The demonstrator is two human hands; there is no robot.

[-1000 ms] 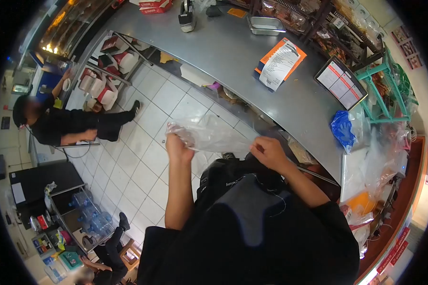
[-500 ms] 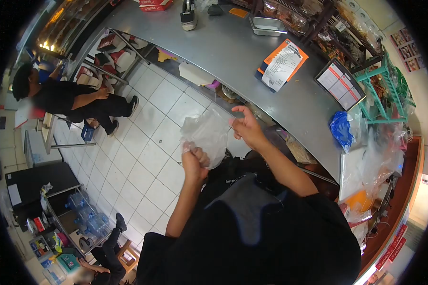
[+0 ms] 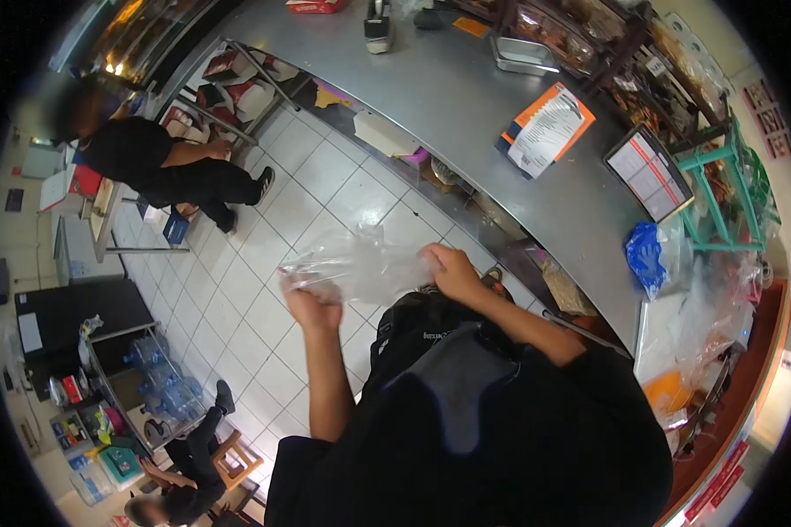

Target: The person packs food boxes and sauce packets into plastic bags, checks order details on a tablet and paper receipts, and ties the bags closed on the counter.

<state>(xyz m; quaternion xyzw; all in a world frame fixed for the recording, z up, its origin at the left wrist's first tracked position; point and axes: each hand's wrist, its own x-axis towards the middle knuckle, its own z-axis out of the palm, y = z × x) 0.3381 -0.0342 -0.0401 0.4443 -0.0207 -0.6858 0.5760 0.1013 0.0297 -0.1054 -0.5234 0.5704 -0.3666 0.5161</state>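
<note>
A clear plastic bag or glove (image 3: pixel 360 268) is stretched between my two hands, above the tiled floor and in front of my body. My left hand (image 3: pixel 310 299) grips its left end, with the thin plastic over the fingers. At its right end my right hand (image 3: pixel 448 267) pinches the edge between thumb and fingers. The crumpled film hides its exact shape.
A metal counter (image 3: pixel 466 140) runs along the right, bearing an orange packet with a paper (image 3: pixel 545 132), a framed chart (image 3: pixel 649 173), a metal tray (image 3: pixel 524 55) and a blue glove packet (image 3: pixel 646 255). One person (image 3: pixel 132 149) stands at left; another (image 3: pixel 189 474) is at lower left.
My right hand has taken hold of the plastic again, which is now stretched out sideways. My left hand has moved left. The standing person has shifted, and the view has turned slightly.
</note>
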